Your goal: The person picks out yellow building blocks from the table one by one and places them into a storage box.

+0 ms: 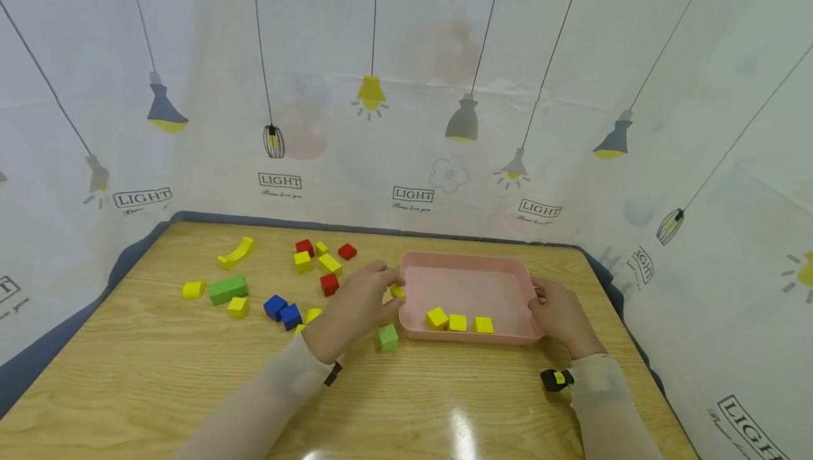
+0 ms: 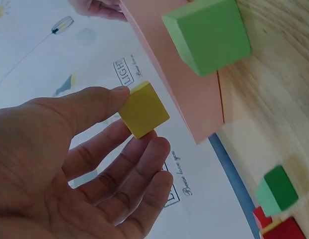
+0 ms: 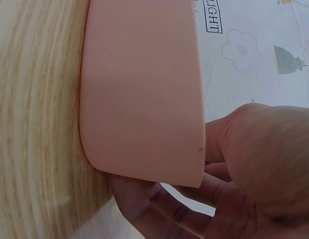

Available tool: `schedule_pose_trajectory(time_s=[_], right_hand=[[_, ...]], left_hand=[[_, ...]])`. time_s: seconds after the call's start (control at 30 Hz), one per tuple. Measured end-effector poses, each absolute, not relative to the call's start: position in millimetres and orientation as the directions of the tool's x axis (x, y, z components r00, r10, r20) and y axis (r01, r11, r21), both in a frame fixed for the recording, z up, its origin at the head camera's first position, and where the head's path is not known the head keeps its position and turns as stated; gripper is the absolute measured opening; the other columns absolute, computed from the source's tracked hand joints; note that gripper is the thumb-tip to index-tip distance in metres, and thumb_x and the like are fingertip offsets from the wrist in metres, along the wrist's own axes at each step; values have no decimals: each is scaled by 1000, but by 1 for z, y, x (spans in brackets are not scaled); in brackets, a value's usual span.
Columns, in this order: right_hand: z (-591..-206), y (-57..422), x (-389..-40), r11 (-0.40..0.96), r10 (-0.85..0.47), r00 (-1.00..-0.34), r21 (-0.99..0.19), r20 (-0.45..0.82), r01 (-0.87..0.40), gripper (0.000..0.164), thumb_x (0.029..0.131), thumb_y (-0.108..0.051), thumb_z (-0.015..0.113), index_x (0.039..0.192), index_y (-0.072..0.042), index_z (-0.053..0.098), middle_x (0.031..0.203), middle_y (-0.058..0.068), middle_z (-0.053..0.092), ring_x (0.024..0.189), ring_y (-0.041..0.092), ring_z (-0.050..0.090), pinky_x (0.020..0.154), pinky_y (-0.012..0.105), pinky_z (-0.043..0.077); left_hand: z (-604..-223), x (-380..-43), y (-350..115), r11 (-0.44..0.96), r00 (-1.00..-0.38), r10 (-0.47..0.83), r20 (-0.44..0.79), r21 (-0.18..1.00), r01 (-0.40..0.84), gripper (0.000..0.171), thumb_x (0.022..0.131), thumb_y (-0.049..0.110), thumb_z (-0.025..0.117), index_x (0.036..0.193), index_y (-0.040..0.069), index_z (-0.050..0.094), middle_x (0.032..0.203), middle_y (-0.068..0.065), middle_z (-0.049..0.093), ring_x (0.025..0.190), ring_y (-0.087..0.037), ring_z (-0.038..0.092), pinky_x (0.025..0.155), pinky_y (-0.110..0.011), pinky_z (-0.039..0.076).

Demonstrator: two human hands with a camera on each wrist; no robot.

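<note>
Left grip (image 1: 357, 303) holds a yellow block (image 1: 396, 291); right grip (image 1: 564, 313) grasps the pink tray (image 1: 473, 289).

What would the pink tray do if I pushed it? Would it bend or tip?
The pink tray probably won't bend much; its walls stand up straight. It likely won't tip either, being wide and low on the table. The three yellow blocks might slide, since they sit loose inside.

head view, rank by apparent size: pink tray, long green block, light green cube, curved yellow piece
1. Pink tray
2. Long green block
3. Light green cube and curved yellow piece: too close to rank, one compact, the other longer but thin
</note>
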State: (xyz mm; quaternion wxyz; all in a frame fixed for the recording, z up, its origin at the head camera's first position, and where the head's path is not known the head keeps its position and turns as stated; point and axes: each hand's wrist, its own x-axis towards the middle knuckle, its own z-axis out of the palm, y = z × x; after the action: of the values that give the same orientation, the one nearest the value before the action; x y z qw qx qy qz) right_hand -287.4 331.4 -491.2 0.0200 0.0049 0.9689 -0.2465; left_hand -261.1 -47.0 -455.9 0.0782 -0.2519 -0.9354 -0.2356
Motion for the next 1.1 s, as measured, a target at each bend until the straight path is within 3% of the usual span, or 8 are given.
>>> schedule_pose_trajectory(time_s=[0.4, 0.57, 0.8, 1.1], right_hand=[[-491, 332, -288, 882, -14, -1000, -471, -19, -3, 50, 100, -9, 52, 147, 5, 42, 133, 27, 58, 117, 37, 60, 82, 42, 55], [-490, 332, -288, 877, -13, -1000, -480, -26, 1, 51, 100, -9, 52, 148, 5, 42, 134, 27, 57, 106, 32, 62, 76, 38, 53], [-492, 332, -286, 878, -28, -999, -478, -22, -14, 52, 101, -10, 52, 148, 5, 41, 134, 27, 57, 117, 37, 60, 85, 45, 55], [-493, 334, -286, 878, -27, -1000, -478, -12, -18, 51, 101, -11, 51, 149, 4, 41, 135, 26, 57, 118, 38, 59, 87, 46, 54]], left_hand=[[-462, -259, -18, 747, -852, 485, 198, 413, 521, 27, 89, 25, 80, 113, 17, 70, 105, 2, 58, 83, -13, 54, 73, -20, 51], [-465, -258, -13, 735, -840, 512, 178, 415, 536, 27, 90, 22, 78, 114, 13, 70, 105, 1, 57, 84, -12, 54, 75, -19, 52], [-469, -258, -8, 728, -823, 542, 168, 395, 560, 26, 91, 22, 78, 113, 12, 71, 104, 1, 60, 82, -9, 57, 74, -17, 52], [-473, -257, -7, 718, -801, 562, 204, 359, 596, 26, 89, 19, 79, 113, 10, 71, 109, -3, 63, 88, -12, 58, 80, -22, 54]])
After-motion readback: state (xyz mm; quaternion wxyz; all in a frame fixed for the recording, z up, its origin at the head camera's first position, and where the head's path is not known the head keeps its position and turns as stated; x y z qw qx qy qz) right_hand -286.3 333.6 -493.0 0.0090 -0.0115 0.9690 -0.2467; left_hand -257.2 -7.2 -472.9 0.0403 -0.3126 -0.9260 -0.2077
